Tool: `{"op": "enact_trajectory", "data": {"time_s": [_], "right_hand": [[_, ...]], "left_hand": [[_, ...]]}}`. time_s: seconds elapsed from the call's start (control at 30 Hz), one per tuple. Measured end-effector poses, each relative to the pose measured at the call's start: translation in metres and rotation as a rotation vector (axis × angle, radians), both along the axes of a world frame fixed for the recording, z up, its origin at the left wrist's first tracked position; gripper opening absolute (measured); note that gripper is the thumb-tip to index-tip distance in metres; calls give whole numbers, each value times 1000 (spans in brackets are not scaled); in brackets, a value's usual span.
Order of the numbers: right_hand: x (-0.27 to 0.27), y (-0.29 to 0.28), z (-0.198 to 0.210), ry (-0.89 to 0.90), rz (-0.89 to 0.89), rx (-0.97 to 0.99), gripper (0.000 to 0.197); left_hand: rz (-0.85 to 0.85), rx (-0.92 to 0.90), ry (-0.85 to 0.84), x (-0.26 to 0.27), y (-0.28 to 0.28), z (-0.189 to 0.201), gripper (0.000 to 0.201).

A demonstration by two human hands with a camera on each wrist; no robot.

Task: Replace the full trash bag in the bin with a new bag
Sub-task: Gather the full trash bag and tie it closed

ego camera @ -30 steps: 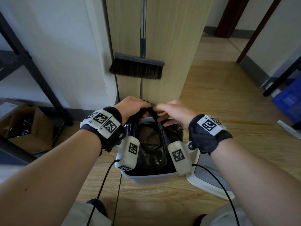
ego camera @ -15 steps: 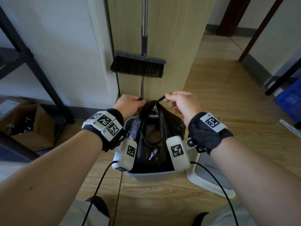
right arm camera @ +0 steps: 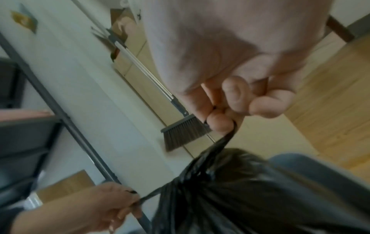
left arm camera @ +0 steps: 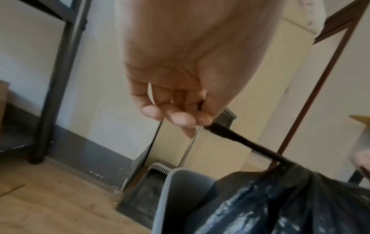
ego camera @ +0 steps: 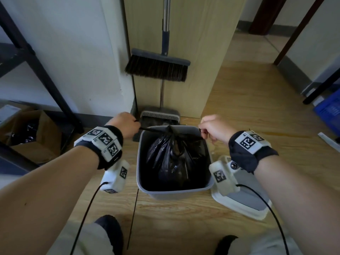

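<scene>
A full black trash bag (ego camera: pixel 174 159) sits inside the grey bin (ego camera: pixel 145 188) on the wooden floor. Its top is gathered into a knot (ego camera: pixel 170 130) near the bin's far rim. My left hand (ego camera: pixel 125 124) pinches the left bag handle (left arm camera: pixel 246 144), stretched taut from the knot. My right hand (ego camera: pixel 211 128) pinches the right bag handle (right arm camera: pixel 226 140), also pulled tight. The hands are spread apart on either side of the bin. In the right wrist view the left hand (right arm camera: pixel 120 205) shows low down, with the black strip between its fingers.
The bin's white lid (ego camera: pixel 246 201) lies on the floor to the right. A broom (ego camera: pixel 158 67) hangs over a dustpan (ego camera: pixel 160 116) against a wooden panel behind the bin. A dark metal rack (ego camera: pixel 36 67) and a cardboard box (ego camera: pixel 31 133) stand left. A blue crate (ego camera: pixel 329 111) is far right.
My hands were together above the bin, working the bag's handles. They have moved apart sideways, pulling the handles taut, and the bag's top is now drawn into a knot.
</scene>
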State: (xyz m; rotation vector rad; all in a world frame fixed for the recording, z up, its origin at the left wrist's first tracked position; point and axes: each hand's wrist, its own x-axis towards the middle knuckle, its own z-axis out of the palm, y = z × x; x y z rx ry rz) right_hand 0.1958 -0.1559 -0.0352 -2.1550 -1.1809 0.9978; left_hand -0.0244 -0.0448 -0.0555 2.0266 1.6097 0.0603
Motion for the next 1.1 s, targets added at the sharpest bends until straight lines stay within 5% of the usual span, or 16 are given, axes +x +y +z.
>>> {"op": "enact_trajectory", "data": {"time_s": [0.17, 0.63, 0.73, 0.9, 0.97, 1.1], "right_hand": [[14, -10, -14, -173, 74, -181, 31], [40, -21, -25, -349, 16, -300, 17], [40, -16, -23, -273, -56, -251, 21], [16, 0, -17, -27, -118, 11, 19], [-4, 10, -20, -10, -94, 64, 6], [-33, 25, -38, -239, 217, -30, 52]], "left_hand": [[-50, 13, 221, -20, 19, -22, 25], [22, 73, 298, -22, 14, -17, 29], [101, 78, 130, -18, 14, -7, 30], [273, -217, -615, 13, 5, 10, 29], [187, -303, -667, 28, -4, 7, 26], [-17, -359, -528, 43, -14, -7, 26]]}}
